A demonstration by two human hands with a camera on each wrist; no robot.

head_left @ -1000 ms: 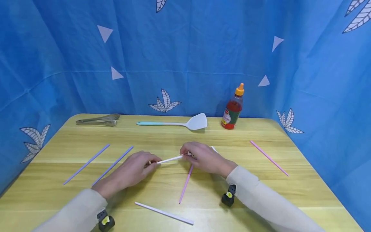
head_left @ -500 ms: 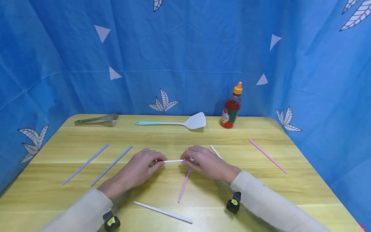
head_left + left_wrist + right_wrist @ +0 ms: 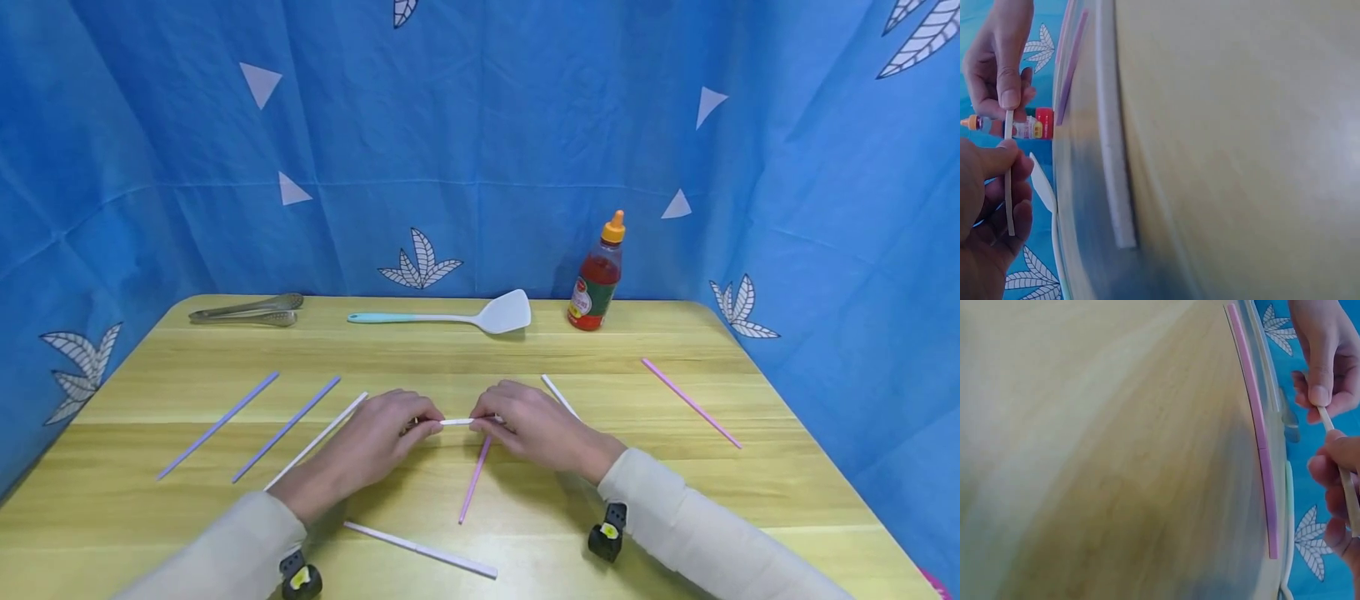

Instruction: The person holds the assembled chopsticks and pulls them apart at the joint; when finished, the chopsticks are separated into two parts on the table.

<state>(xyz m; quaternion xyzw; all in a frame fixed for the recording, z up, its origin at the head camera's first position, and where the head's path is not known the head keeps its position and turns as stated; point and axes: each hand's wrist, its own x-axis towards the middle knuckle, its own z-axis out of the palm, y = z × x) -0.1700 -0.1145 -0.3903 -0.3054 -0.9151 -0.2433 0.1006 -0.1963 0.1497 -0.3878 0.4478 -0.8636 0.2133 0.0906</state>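
Apparently metal tongs (image 3: 258, 306), a spatula (image 3: 504, 313) and a bottle (image 3: 595, 285) sit near blue cloth (image 3: 480, 125).

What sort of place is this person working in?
Probably an indoor tabletop setup, perhaps staged: a blue printed cloth hangs behind a wood-patterned table, where slim sticks lie spread out.

Slim white stick (image 3: 456, 422), nearly level, above the table (image 3: 780, 500), pinched by left hand (image 3: 386, 429) and right hand (image 3: 534, 423)
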